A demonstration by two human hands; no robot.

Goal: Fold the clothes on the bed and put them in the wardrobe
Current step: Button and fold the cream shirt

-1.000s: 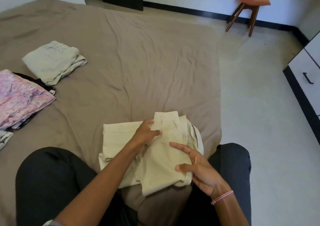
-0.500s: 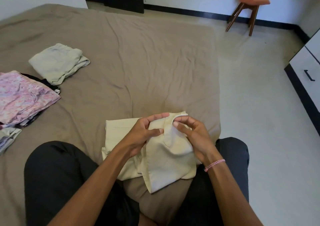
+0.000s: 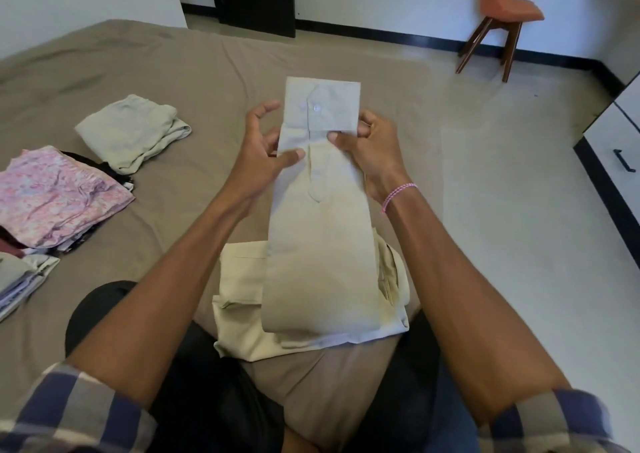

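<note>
Both hands, the left hand and right hand, pinch the buttoned cuff of the cream cotton shirt, holding its sleeve up over the folded body on the brown-sheeted bed. It looks light and limp, best gripped at the stiffer cuff. Bare sheet lies ahead, the pale green folded garment and pink floral pile sit well to the left, and the bed edge is near on the right.

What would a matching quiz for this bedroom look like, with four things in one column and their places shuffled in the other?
Things:
1. cream sleeve
2. pink floral pile
3. orange chair
4. pink bracelet

Places:
A. on the floor
B. pinched by the left hand and right hand
C. round the right wrist
D. on the bed, left side

Pairs: 1-B, 2-D, 3-A, 4-C
</note>
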